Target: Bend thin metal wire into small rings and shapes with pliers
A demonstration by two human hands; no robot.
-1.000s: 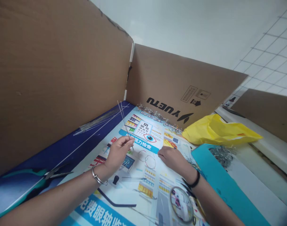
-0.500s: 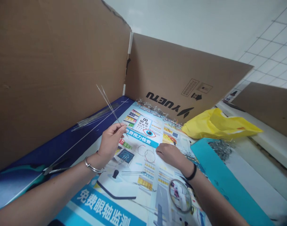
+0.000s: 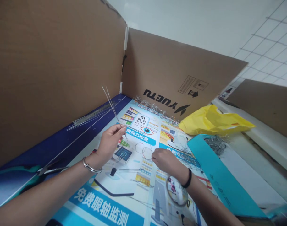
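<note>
My left hand is closed in a pinch on thin metal wires. Their long ends point up and away, and short ends show below the fingertips. My right hand is closed low over the printed sheet, its fingertips at the edge of a thin wire ring. Whatever those fingers hold, if anything, is hidden. Another wire ring lies just left of the first. Several loose straight wires rest on the sheet nearer to me.
Cardboard panels wall off the left and back. More wires lie on the blue strip at left, with teal-handled pliers nearer. A tape roll sits by my right forearm. At right are a yellow bag and tangled wire pieces.
My right hand has shifted slightly left, up to the wire ring. My left hand keeps its pinch on the wires, and the whole view has moved a little.
</note>
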